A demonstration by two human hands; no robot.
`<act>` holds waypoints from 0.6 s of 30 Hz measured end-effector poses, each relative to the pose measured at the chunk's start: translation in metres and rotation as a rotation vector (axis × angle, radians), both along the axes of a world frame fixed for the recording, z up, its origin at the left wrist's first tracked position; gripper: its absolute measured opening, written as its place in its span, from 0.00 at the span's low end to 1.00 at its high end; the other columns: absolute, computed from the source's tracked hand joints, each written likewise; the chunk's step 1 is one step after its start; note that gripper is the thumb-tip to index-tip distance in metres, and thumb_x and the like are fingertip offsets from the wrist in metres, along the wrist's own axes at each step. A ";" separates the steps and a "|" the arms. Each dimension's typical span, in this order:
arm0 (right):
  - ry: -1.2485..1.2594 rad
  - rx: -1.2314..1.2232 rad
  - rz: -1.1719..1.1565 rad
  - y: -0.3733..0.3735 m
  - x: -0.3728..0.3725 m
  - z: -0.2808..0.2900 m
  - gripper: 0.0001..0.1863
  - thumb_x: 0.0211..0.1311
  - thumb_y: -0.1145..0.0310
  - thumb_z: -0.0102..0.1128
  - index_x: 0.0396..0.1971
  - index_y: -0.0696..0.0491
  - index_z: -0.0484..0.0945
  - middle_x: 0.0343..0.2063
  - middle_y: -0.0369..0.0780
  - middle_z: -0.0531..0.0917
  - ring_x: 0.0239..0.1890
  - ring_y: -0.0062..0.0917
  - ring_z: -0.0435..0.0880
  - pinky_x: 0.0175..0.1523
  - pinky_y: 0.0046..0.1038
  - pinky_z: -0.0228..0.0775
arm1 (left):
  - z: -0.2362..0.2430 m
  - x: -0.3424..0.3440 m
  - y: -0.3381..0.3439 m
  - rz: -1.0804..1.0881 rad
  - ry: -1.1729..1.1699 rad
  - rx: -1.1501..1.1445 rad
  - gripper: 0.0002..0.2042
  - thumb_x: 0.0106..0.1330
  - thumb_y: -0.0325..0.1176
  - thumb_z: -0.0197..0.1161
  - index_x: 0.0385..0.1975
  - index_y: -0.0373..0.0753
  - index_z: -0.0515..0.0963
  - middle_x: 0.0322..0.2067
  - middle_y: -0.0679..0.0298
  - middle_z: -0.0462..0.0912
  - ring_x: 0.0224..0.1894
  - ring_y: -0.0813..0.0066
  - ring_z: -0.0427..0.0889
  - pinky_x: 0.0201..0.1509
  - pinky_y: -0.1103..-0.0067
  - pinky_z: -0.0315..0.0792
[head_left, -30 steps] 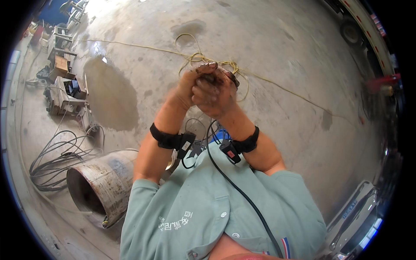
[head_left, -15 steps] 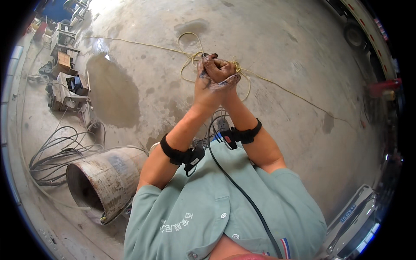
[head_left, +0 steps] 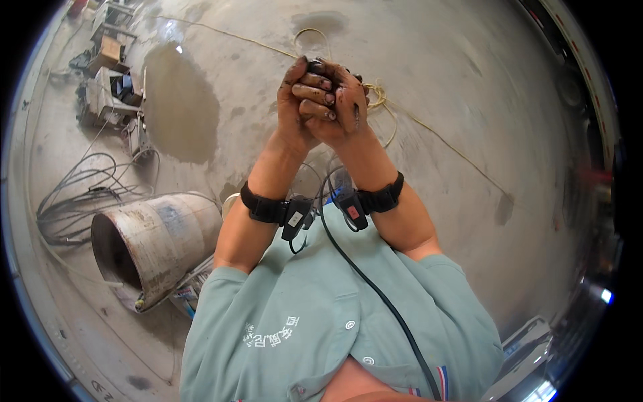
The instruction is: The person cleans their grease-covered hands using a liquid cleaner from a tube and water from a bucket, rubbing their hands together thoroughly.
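Note:
My left hand and my right hand are pressed together in front of me, above the floor. Dark, greasy grime coats the fingers and nails of both. Curled fingers lie bunched between the two palms, and each hand is closed against the other. No tool shows in them; whatever may lie between the palms is hidden. Just past the hands, a thin yellow hose or cord lies in loose loops on the concrete. Black straps with small boxes circle both forearms.
A rusty, pale drum lies on its side at the left, near coiled dark cables. Wooden stools or crates stand at the far left beside a wet patch. A vehicle wheel shows at the far right. A black cable crosses my shirt.
My clasped hands have turned over, so curled fingers now show between the palms, where before the right hand covered the left. My view has shifted slightly.

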State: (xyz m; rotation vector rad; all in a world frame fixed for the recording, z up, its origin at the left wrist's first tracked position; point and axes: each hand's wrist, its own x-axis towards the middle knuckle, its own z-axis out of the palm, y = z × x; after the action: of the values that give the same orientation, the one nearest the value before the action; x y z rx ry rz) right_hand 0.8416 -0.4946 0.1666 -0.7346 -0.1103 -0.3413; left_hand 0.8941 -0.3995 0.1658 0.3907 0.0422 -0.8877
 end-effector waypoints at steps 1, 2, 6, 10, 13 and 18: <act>-0.030 -0.260 -0.169 0.000 0.009 -0.009 0.06 0.61 0.71 0.54 0.33 0.58 0.72 0.27 0.38 0.71 0.25 0.22 0.72 0.26 0.20 0.61 | -0.002 0.002 0.006 0.024 0.079 0.111 0.14 0.66 0.43 0.57 0.23 0.41 0.76 0.16 0.65 0.78 0.16 0.74 0.79 0.19 0.77 0.79; -0.066 -0.521 -0.334 0.001 0.019 -0.021 0.07 0.62 0.70 0.53 0.32 0.58 0.72 0.27 0.39 0.72 0.26 0.25 0.72 0.26 0.23 0.62 | -0.005 0.004 0.010 0.049 0.085 0.134 0.13 0.66 0.42 0.57 0.23 0.41 0.76 0.16 0.66 0.78 0.16 0.74 0.78 0.19 0.78 0.77; -0.200 -1.181 -0.727 0.028 0.045 -0.042 0.08 0.63 0.69 0.51 0.32 0.59 0.72 0.30 0.45 0.75 0.28 0.36 0.76 0.30 0.34 0.67 | -0.015 0.008 0.017 0.185 0.086 0.202 0.11 0.67 0.40 0.55 0.28 0.41 0.77 0.21 0.65 0.79 0.21 0.75 0.76 0.25 0.82 0.72; -0.036 -1.034 -0.522 0.079 0.048 -0.045 0.09 0.63 0.68 0.50 0.34 0.59 0.72 0.34 0.49 0.80 0.31 0.43 0.79 0.36 0.40 0.70 | -0.037 0.012 0.066 0.136 -0.077 -0.090 0.13 0.71 0.41 0.50 0.36 0.39 0.78 0.29 0.64 0.79 0.29 0.75 0.76 0.34 0.79 0.73; 0.136 -1.134 -0.381 0.103 0.075 -0.047 0.11 0.64 0.66 0.51 0.36 0.59 0.71 0.32 0.47 0.79 0.31 0.41 0.80 0.35 0.39 0.71 | -0.040 0.006 0.086 0.409 -0.010 0.106 0.13 0.72 0.41 0.48 0.41 0.39 0.77 0.32 0.64 0.79 0.32 0.74 0.78 0.39 0.80 0.73; 0.420 -0.575 0.204 0.146 0.148 -0.058 0.19 0.68 0.56 0.48 0.43 0.58 0.70 0.36 0.47 0.81 0.39 0.38 0.82 0.43 0.38 0.75 | -0.020 -0.002 0.112 0.682 -0.181 0.556 0.21 0.72 0.28 0.48 0.64 0.34 0.63 0.63 0.60 0.67 0.64 0.72 0.65 0.68 0.76 0.59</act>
State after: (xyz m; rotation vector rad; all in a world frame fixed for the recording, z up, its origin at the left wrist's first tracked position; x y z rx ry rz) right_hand 0.9896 -0.3486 0.1087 -1.3378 0.1214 0.0541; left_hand 0.8918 -0.2879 0.1462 0.9089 0.2444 -0.1470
